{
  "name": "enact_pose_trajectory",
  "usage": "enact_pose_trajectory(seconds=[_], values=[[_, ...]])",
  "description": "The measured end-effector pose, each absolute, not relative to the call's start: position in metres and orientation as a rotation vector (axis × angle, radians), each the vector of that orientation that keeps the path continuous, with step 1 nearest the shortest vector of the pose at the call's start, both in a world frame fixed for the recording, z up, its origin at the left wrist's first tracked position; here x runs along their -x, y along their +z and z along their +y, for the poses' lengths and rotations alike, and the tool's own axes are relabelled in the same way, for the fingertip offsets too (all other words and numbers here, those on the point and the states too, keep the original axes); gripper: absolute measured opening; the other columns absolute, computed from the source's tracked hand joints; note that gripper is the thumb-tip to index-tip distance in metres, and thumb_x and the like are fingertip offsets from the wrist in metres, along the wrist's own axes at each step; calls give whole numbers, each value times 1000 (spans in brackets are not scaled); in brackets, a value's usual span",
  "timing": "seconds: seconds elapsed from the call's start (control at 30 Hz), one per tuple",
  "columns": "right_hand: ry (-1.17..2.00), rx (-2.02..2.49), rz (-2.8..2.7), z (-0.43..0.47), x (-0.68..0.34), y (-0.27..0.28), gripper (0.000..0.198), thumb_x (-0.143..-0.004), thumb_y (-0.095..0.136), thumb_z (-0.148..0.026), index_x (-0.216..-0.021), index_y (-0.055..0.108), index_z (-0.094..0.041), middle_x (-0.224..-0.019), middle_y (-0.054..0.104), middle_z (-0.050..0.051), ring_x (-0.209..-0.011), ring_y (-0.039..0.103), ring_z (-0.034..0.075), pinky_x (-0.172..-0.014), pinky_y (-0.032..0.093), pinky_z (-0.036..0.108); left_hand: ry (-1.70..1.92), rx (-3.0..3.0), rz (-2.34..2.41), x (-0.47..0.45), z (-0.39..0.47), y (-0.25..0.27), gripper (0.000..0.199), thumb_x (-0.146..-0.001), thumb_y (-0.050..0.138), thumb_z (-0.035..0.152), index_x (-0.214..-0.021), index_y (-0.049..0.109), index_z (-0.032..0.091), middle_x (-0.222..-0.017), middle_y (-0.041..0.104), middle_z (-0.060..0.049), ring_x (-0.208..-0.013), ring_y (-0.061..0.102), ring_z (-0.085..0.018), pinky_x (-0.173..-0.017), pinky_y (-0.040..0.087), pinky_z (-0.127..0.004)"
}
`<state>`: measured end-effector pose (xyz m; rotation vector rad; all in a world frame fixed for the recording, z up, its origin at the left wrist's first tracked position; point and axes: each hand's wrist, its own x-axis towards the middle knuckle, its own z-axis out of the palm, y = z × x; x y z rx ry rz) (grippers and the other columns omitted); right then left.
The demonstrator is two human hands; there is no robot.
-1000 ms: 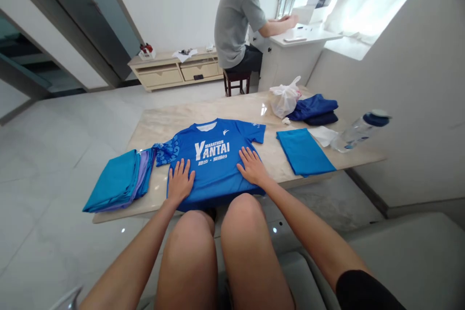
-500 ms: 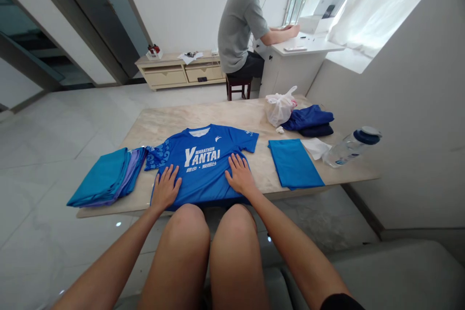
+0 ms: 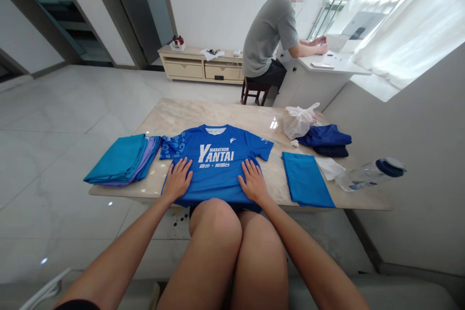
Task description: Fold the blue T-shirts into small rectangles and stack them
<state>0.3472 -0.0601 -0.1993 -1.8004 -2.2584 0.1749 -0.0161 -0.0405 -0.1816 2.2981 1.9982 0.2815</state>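
A blue T-shirt (image 3: 218,181) with white "Marathon Yantai" lettering lies spread on the marble-look table (image 3: 250,118), its collar away from me and its hem at the near edge. My left hand (image 3: 178,178) rests flat on its lower left part, fingers apart. On the lower right part lies my right hand (image 3: 253,180), also flat with spread fingers. Left of the shirt is a stack of folded teal, purple and blue clothes (image 3: 118,159), close to the patterned sleeve. A folded blue cloth (image 3: 307,180) lies to the right.
At the table's right are a white plastic bag (image 3: 298,122), dark blue folded clothing (image 3: 329,140), a white tissue (image 3: 330,168) and a clear water bottle (image 3: 366,177). A person in a grey shirt (image 3: 269,34) sits at a white desk (image 3: 308,82) beyond. A low cabinet (image 3: 185,69) stands against the wall.
The camera view has shifted left, so things appear farther right. My knees have swung closer together to the right. Both hands stay flat on the T-shirt.
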Motion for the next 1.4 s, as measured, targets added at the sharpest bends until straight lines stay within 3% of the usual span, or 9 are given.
enact_pose_trajectory(seconds=[0.27,0.5,0.67,0.73,0.93,1.03,1.1,1.23,1.4], values=[[140,1885,-2263,-59,-348,-199,72,-116,34,-50,-178,38,-14,-186,27,11,-174,23,31,-141,19,53,234,-2307,1974,9,-39,-180,68,-113,30,43,-175,43,17,-184,35,-12,-172,29,-33,-141,18,-61],[144,1893,-2155,-87,-347,-215,69,-113,37,-49,-174,45,-16,-183,36,13,-172,27,32,-139,22,57,300,-2358,1957,6,-58,-185,67,-113,33,42,-174,46,18,-182,39,-13,-171,33,-34,-140,21,-61],[313,1873,-1729,-69,-376,-198,54,-105,44,-39,-147,68,-14,-155,65,21,-146,58,32,-127,43,49,386,-2393,1944,7,-72,-193,66,-111,36,42,-172,49,19,-181,41,-14,-169,36,-35,-139,22,-63],[308,2084,-1366,-44,-401,-183,47,-101,49,-35,-136,73,-15,-144,70,21,-139,60,33,-124,44,50,441,-2399,1933,8,-72,-194,67,-111,37,42,-173,48,21,-180,42,-14,-169,36,-36,-139,20,-65],[328,2451,-936,29,-446,-167,52,-96,67,-55,-130,72,-17,-152,59,30,-145,50,47,-121,39,70,465,-2379,1922,5,-73,-190,67,-110,37,43,-171,49,18,-180,43,-16,-168,36,-37,-139,22,-65],[331,2530,-910,52,-444,-172,67,-90,77,-60,-137,70,-13,-160,50,34,-150,46,51,-121,37,72,490,-2360,1926,3,-74,-190,68,-109,39,42,-173,47,19,-180,43,-14,-169,36,-37,-139,20,-65],[328,2546,-956,62,-441,-174,68,-93,75,-59,-137,69,-7,-159,51,37,-150,47,53,-120,39,69,512,-2349,1929,2,-75,-191,69,-109,41,41,-175,44,23,-180,44,-12,-169,35,-36,-140,19,-65],[296,2484,-1106,73,-439,-166,58,-105,59,-50,-141,67,-5,-144,67,31,-139,62,43,-116,48,55,503,-2334,1945,2,-75,-191,67,-109,39,42,-172,48,21,-179,45,-12,-169,35,-35,-141,18,-63],[204,2386,-1269,73,-438,-148,54,-107,57,-42,-148,63,-7,-139,73,25,-135,66,36,-115,50,49,485,-2311,1935,1,-75,-187,66,-109,38,42,-170,52,19,-179,45,-14,-169,36,-35,-141,18,-62]])
